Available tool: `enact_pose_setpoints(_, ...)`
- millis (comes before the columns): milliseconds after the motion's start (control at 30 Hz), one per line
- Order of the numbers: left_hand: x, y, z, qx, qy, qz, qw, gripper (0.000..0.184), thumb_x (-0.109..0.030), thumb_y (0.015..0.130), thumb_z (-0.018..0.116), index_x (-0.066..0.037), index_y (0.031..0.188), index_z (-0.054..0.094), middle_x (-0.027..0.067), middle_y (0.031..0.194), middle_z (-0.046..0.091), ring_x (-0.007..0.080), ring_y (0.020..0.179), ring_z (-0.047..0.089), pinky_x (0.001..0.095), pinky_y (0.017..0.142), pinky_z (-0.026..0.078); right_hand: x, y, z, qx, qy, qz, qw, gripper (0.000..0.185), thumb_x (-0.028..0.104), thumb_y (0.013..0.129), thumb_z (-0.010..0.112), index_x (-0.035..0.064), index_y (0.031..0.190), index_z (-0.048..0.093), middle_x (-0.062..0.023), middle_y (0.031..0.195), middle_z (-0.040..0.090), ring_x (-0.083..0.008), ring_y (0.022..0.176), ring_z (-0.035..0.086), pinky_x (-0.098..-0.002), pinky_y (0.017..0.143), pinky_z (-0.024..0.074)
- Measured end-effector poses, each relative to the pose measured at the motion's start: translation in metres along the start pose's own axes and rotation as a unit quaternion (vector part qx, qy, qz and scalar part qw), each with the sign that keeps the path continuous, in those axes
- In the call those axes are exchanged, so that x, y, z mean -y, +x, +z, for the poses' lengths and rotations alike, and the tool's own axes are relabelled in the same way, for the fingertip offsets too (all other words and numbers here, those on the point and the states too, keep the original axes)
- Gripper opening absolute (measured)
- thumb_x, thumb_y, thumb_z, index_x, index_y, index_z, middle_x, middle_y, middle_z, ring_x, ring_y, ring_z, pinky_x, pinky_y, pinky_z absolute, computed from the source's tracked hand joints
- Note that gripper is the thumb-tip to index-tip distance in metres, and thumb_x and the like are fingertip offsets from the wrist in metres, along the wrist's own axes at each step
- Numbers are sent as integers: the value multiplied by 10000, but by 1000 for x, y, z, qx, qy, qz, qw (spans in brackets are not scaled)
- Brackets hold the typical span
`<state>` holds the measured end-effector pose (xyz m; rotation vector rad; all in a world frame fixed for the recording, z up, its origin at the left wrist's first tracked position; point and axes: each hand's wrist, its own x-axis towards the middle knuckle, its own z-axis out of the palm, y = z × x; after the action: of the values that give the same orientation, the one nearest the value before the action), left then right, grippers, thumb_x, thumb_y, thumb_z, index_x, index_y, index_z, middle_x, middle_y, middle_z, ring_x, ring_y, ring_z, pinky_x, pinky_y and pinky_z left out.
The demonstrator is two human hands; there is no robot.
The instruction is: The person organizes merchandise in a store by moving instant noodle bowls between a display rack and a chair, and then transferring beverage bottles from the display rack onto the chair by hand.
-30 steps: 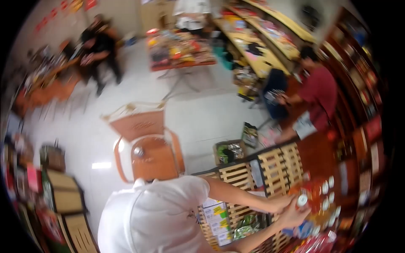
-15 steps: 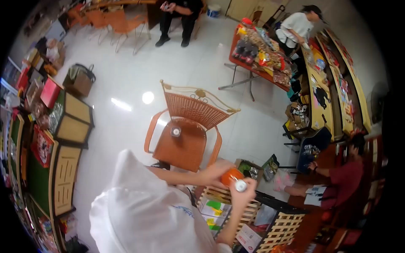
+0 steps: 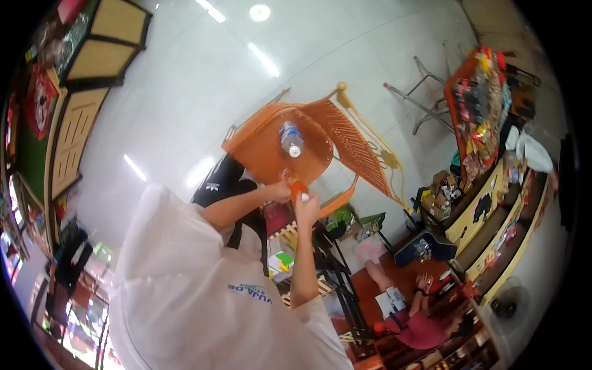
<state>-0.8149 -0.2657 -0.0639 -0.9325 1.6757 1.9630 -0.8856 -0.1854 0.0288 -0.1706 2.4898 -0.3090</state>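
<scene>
My left hand (image 3: 279, 191) is wrapped round a bottle of orange drink (image 3: 298, 187), tilted in front of my body. At its white-capped end, my right hand (image 3: 306, 208) closes its fingers about the cap and neck. Exactly how the fingertips sit on the cap is hidden. Just beyond both hands, a clear water bottle (image 3: 288, 135) with a blue label and white cap lies on the seat of an orange woven armchair (image 3: 262, 145).
A slatted wooden rack (image 3: 287, 234) with boxes stands close below my right arm. A seated person in a red shirt (image 3: 419, 327) is at lower right. Yellow shelves (image 3: 478, 216) and a table heaped with packets (image 3: 456, 92) stand right. Cabinets (image 3: 83, 129) line the left.
My view has turned and come nearer the chair. Both hands, still on the orange bottle, now appear higher and farther left, over the seat's near edge.
</scene>
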Motion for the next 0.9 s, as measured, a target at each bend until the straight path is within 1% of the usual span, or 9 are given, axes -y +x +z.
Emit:
enact_pose_setpoints(100, 15, 38, -3, 79, -393, -59, 914, 425, -55, 844, 526, -78, 1260, 444, 106, 1119, 559, 180, 1037, 536, 337, 841, 459, 5, 40, 20, 5, -40, 14, 999, 442, 440, 786, 608, 57, 940, 450, -238, 797, 604, -448, 784, 573, -502, 675, 429)
enact_pose_setpoints(233, 8, 63, -3, 18, -417, -46, 908, 386, -51, 856, 511, -46, 1238, 456, 104, 1101, 556, 190, 1034, 540, 342, 805, 477, -12, 92, 53, 16, 1, 58, 998, 442, 398, 769, 649, 64, 954, 428, -222, 812, 604, -430, 791, 581, -482, 691, 436)
enact_pose_setpoints(333, 1, 81, -2, -74, -567, -57, 818, 400, -24, 835, 501, -8, 1232, 450, 123, 1052, 594, 221, 964, 586, 350, 774, 496, -11, 115, 62, 3, 62, 84, 995, 449, 373, 747, 688, 70, 947, 423, -205, 819, 607, -401, 797, 596, -465, 707, 444)
enact_pose_setpoints(633, 15, 115, -18, -14, -556, -55, 830, 378, -1, 825, 466, -1, 1203, 466, 117, 1084, 585, 231, 980, 585, 365, 816, 485, 8, 136, 78, -2, 115, 38, 993, 450, 296, 729, 715, 72, 998, 433, -185, 905, 623, -358, 868, 609, -416, 767, 457)
enact_pose_setpoints(700, 18, 114, -18, -5, -544, -59, 837, 374, 5, 823, 458, 0, 1197, 470, 115, 1091, 583, 233, 983, 584, 369, 825, 482, 5, 138, 83, -21, 148, 62, 987, 464, 176, 718, 736, 48, 1045, 433, -142, 941, 591, -224, 898, 579, -338, 780, 452)
enact_pose_setpoints(800, 21, 110, -16, 12, -518, -68, 853, 369, 12, 820, 446, 3, 1187, 476, 113, 1101, 580, 236, 988, 584, 374, 839, 478, -6, 133, 93, -46, 338, 41, 939, 610, 169, 723, 732, 53, 1198, 367, -138, 936, 594, -205, 893, 589, -319, 758, 469)
enact_pose_setpoints(833, 23, 111, -15, 22, -504, -71, 860, 367, 15, 819, 443, 3, 1184, 477, 113, 1105, 579, 237, 990, 584, 375, 844, 477, -10, 133, 93, -25, 280, 56, 958, 741, 168, 736, 724, 57, 1313, 272, -149, 945, 599, -197, 874, 602, -310, 741, 485)
enact_pose_setpoints(867, 25, 111, -16, 40, -484, -72, 871, 366, 17, 818, 439, 4, 1181, 479, 112, 1108, 578, 238, 991, 584, 377, 849, 475, -14, 127, 96, -13, 331, 94, 939, 680, 204, 720, 731, -1, 1244, 349, -191, 1041, 565, -249, 910, 595, -361, 809, 460)
enact_pose_setpoints(900, 28, 113, -15, 64, -462, -69, 882, 364, 20, 816, 435, 5, 1177, 481, 111, 1112, 577, 239, 993, 584, 379, 853, 474, -19, 121, 99, -32, 314, 48, 948, 669, 214, 724, 731, -6, 1237, 362, -181, 1038, 571, -242, 893, 599, -362, 804, 464)
